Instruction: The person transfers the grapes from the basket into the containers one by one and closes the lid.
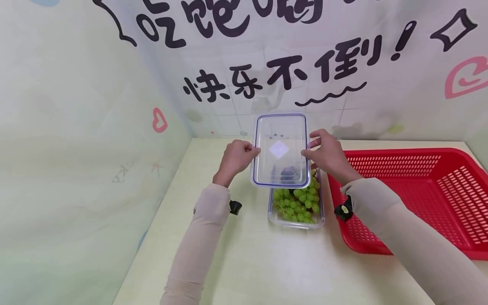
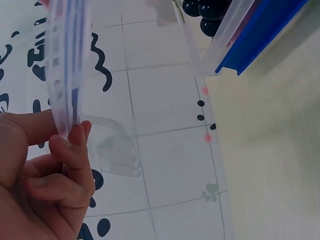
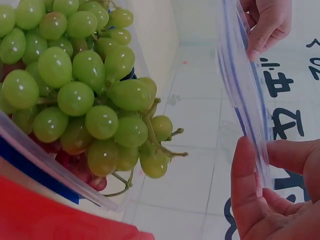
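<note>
A clear rectangular lid [image 1: 281, 131] with a blue seal is held up by both hands, tilted, over the far part of a clear container. My left hand [image 1: 238, 156] pinches its left edge between thumb and fingers. At the opposite edge my right hand [image 1: 327, 153] pinches it likewise. Green grapes [image 1: 297, 203] fill the container [image 1: 297, 225] on the table, and the lid overlaps its far end in the head view. Dark grapes [image 2: 207, 12] show inside it from the left wrist. Red grapes [image 3: 75, 167] lie beneath the green ones in the right wrist view.
A large red plastic basket [image 1: 404, 250] with perforated walls stands right beside the container, under my right forearm. Behind the pale table [image 1: 267, 262] rises a wall covering [image 1: 244, 114] with black lettering. Another pale wall [image 1: 95, 169] borders the left side.
</note>
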Action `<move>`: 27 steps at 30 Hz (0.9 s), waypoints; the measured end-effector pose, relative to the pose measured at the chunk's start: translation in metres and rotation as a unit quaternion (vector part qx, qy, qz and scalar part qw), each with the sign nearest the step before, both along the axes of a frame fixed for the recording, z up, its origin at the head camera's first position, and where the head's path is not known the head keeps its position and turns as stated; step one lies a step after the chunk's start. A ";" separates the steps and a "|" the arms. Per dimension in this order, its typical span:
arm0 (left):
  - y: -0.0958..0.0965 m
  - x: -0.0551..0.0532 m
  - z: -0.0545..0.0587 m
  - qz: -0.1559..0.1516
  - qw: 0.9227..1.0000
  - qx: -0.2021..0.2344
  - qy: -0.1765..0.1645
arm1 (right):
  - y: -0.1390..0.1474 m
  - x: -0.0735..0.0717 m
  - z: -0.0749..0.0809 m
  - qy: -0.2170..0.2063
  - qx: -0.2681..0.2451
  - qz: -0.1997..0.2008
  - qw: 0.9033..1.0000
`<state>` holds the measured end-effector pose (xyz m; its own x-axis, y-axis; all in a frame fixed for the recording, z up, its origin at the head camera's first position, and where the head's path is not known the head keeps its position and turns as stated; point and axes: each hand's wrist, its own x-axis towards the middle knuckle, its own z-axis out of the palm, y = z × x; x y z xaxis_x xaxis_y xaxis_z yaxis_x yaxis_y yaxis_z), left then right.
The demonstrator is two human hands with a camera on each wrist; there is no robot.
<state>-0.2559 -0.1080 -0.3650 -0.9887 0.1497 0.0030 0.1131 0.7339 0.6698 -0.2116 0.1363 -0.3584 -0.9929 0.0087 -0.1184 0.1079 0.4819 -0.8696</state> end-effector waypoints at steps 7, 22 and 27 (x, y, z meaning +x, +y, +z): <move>0.011 0.000 0.003 0.006 0.999 0.018 0.045 | 0.007 0.000 0.003 0.055 0.014 -0.007 0.998; 0.025 0.010 0.011 0.015 0.991 -0.003 0.132 | 0.018 0.005 0.000 0.148 0.019 -0.022 0.989; 0.029 0.014 0.017 0.013 0.986 -0.015 0.167 | 0.017 0.007 0.003 0.181 0.018 -0.024 0.983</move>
<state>-0.2418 -0.0791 -0.3480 -0.9372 0.1286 0.3243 0.3037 0.7582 0.5769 -0.2043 0.1538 -0.3559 -0.9682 0.0538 0.2445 -0.1829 0.5150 -0.8374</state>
